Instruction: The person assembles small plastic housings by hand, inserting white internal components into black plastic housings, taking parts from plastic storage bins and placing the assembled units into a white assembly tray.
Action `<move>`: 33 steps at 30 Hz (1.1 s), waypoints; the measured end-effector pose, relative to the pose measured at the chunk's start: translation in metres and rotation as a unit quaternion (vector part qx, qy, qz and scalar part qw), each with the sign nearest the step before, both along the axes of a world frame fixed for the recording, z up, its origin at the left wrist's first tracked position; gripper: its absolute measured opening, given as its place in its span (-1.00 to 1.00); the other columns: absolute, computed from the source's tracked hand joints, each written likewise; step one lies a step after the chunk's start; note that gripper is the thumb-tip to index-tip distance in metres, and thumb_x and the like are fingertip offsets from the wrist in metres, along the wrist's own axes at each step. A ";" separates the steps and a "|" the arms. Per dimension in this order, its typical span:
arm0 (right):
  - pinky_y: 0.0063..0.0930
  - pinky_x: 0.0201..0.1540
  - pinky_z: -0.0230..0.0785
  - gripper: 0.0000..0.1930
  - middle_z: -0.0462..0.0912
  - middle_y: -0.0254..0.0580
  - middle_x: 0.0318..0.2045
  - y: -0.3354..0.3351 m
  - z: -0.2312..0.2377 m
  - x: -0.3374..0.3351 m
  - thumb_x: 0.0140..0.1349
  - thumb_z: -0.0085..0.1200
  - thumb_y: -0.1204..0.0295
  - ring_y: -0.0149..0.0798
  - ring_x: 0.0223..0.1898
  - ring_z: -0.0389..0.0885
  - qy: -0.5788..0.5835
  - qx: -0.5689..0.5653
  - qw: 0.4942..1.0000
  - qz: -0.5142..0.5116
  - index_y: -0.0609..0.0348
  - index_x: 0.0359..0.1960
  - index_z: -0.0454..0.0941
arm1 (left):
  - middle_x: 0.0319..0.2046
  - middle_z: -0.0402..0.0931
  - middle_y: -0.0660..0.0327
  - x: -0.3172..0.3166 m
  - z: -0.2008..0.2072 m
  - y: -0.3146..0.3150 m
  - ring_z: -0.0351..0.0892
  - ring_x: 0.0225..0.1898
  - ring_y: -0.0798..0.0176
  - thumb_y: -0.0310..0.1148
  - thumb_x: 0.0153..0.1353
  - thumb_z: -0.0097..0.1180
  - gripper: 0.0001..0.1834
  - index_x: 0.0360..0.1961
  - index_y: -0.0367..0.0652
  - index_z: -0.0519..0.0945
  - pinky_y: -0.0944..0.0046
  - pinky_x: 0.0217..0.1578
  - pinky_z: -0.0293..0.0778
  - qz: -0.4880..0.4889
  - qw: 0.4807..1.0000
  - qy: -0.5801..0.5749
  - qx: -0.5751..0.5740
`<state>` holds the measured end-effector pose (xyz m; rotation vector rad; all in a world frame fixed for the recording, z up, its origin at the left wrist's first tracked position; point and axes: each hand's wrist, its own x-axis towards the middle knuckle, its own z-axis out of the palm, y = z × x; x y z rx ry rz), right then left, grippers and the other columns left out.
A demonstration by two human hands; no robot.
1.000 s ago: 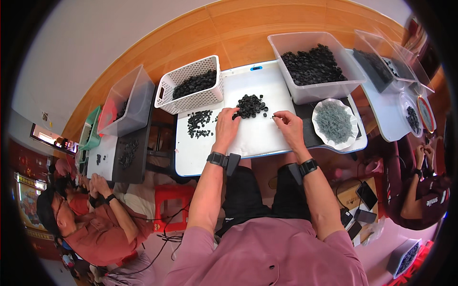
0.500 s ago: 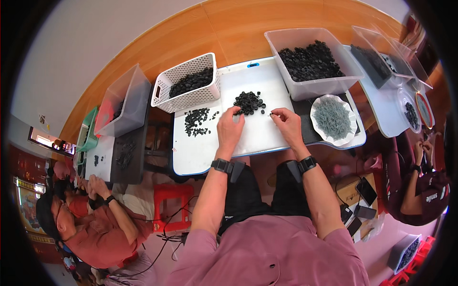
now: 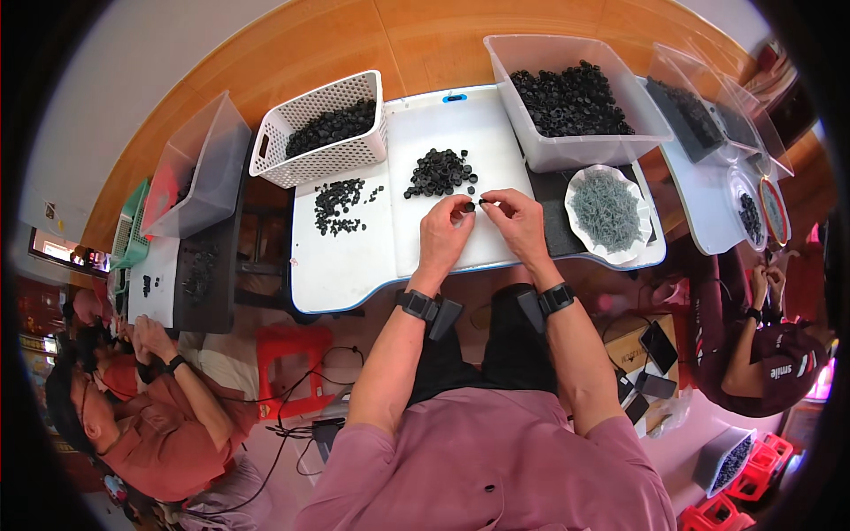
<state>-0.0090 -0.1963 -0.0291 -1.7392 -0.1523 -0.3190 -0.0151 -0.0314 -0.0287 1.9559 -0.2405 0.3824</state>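
Observation:
My left hand (image 3: 444, 234) pinches a small round black cap (image 3: 468, 207) above the near part of the white table (image 3: 416, 257). Close beside it, the fingertips of my right hand (image 3: 519, 225) are closed on a tiny dark piece too small to name. The two hands almost meet at the fingertips. Just beyond them lies a heap of black caps (image 3: 438, 171). Left of that, smaller black parts (image 3: 336, 205) are spread out on the table. A white fluted dish (image 3: 576, 211) full of thin grey-green pieces (image 3: 606, 211) stands to the right of my right hand.
A white perforated basket (image 3: 273, 168) and a clear bin (image 3: 567, 155), both with black parts, stand at the back. A co-worker (image 3: 168, 425) sits at the left, another (image 3: 753, 354) at the right. A red stool (image 3: 292, 354) and cables are on the floor at left.
My hands have come together from either side of the cap heap, and my left hand now holds a black cap. The view has shifted slightly.

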 end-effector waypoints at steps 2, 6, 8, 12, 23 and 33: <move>-0.60 -0.42 0.39 -0.84 0.77 -0.30 -0.36 0.000 0.000 0.000 0.21 0.34 0.52 -0.55 -0.50 0.54 -0.002 -0.012 1.000 0.006 0.19 -0.17 0.79 | -0.34 0.69 0.14 0.001 -0.001 0.000 0.67 -0.36 0.21 -0.51 0.16 0.34 -0.74 -0.10 -0.23 0.67 0.23 -0.25 0.61 0.000 1.000 0.008 0.005; -0.58 -0.42 0.39 -0.83 0.77 -0.27 -0.35 0.003 0.000 0.001 0.19 0.35 0.53 -0.52 -0.51 0.55 -0.031 -0.029 0.999 0.009 0.19 -0.16 0.79 | -0.33 0.70 0.12 0.003 -0.001 0.001 0.70 -0.34 0.20 -0.50 0.17 0.35 -0.76 -0.11 -0.24 0.69 0.22 -0.25 0.62 0.001 1.000 0.016 0.014; -0.58 -0.42 0.40 -0.82 0.78 -0.26 -0.34 0.003 0.000 0.001 0.19 0.35 0.53 -0.50 -0.51 0.55 -0.038 -0.035 0.999 0.014 0.19 -0.16 0.78 | -0.32 0.70 0.12 0.001 -0.002 0.002 0.70 -0.34 0.19 -0.50 0.17 0.35 -0.76 -0.12 -0.24 0.69 0.22 -0.25 0.63 0.003 1.000 0.023 0.013; -0.55 -0.43 0.41 -0.82 0.78 -0.23 -0.33 0.004 0.000 0.002 0.18 0.36 0.52 -0.47 -0.52 0.56 -0.036 -0.058 0.998 0.014 0.19 -0.17 0.78 | -0.32 0.70 0.09 0.002 -0.003 0.002 0.73 -0.33 0.17 -0.47 0.19 0.36 -0.76 -0.10 -0.22 0.70 0.21 -0.25 0.63 0.002 1.000 0.020 0.013; -0.53 -0.42 0.42 -0.84 0.79 -0.21 -0.35 0.004 0.002 0.001 0.20 0.35 0.51 -0.45 -0.52 0.57 0.012 -0.075 0.997 0.027 0.22 -0.19 0.77 | -0.31 0.73 0.06 0.000 -0.003 0.005 0.77 -0.29 0.14 -0.42 0.22 0.38 -0.70 -0.02 -0.21 0.71 0.20 -0.23 0.66 0.003 0.999 0.037 0.027; -0.57 -0.37 0.46 -0.84 0.80 -0.20 -0.37 0.004 -0.002 0.002 0.23 0.32 0.54 -0.50 -0.46 0.61 0.023 -0.016 0.999 0.030 0.27 -0.16 0.78 | -0.26 0.77 0.04 0.002 -0.004 0.007 0.81 -0.25 0.14 -0.44 0.24 0.35 -0.71 -0.02 -0.23 0.69 0.23 -0.20 0.69 -0.020 0.998 0.054 -0.006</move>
